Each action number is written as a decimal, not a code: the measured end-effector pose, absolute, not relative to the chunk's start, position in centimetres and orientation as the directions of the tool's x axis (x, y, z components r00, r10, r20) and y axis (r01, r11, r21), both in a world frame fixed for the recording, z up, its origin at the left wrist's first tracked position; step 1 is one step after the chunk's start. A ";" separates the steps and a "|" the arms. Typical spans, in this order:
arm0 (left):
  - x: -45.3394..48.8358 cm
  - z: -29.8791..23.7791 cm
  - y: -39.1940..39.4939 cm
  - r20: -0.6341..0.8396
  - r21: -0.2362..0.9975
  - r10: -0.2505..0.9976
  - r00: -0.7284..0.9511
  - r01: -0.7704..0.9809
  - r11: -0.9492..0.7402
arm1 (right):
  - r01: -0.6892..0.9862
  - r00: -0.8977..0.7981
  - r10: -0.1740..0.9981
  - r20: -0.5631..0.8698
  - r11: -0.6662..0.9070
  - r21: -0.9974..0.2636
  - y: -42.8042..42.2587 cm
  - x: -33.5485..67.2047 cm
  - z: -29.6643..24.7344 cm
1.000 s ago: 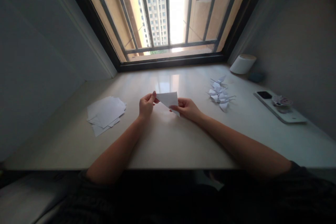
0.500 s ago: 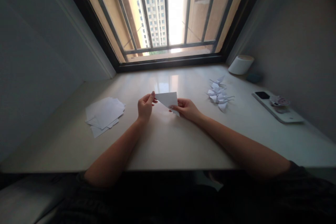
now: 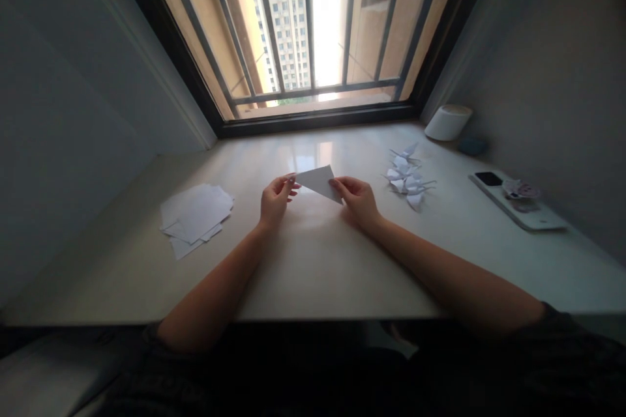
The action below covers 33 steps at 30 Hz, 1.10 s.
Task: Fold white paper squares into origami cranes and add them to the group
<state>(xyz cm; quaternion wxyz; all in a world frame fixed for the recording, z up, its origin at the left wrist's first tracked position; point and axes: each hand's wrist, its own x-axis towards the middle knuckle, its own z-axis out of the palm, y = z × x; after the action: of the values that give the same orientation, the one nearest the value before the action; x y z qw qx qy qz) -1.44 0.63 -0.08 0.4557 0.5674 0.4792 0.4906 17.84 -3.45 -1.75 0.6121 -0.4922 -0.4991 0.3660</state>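
Note:
A white paper folded into a triangle [image 3: 319, 180] is held just above the pale desk [image 3: 313, 260], in the middle of the view. My left hand [image 3: 274, 199] pinches its left corner with the fingertips. My right hand [image 3: 358, 199] grips its right corner, fingers curled over the edge. Both forearms reach in from the near edge of the desk.
A loose stack of white paper sheets [image 3: 194, 215] lies to the left. Several folded paper cranes [image 3: 407, 174] sit to the right. Farther right lie a phone [image 3: 518, 199] and a white cylinder [image 3: 447, 122]. A barred window [image 3: 313, 32] is straight ahead.
The triangle has turned flatter and lifted slightly; its lower point no longer hangs down by my right hand. Both hands shifted a little along its edges.

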 end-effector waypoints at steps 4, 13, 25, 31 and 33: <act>-1.0 0.6 -0.2 -0.025 0.995 0.990 0.137 0.097 0.012 | 0.314 0.246 0.825 0.510 0.430 -0.847 -4.0 18.3 -0.9; -1.0 0.6 -0.3 -0.028 0.998 0.963 0.266 -0.041 0.041 | 0.269 0.069 0.853 0.518 0.484 -0.833 -4.2 18.2 -0.6; -1.1 0.7 -0.2 -0.014 1.000 0.922 0.388 -0.019 0.024 | -0.183 0.191 0.969 0.156 0.192 -0.964 -3.0 18.2 -1.6; -1.2 0.1 0.0 0.007 0.992 0.929 0.369 0.114 -0.053 | -0.166 0.319 0.941 0.113 0.173 -0.971 -2.7 18.5 -1.6; -1.4 0.0 0.2 0.019 0.989 0.941 0.339 0.130 -0.066 | -0.082 0.345 0.928 0.142 0.180 -0.980 -2.7 18.7 -1.8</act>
<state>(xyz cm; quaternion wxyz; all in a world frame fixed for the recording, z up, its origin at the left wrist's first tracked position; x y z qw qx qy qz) -1.40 0.24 -0.01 0.5309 0.6226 0.4301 0.3816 18.71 -2.68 -1.77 0.6449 -0.5066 -0.4175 0.3915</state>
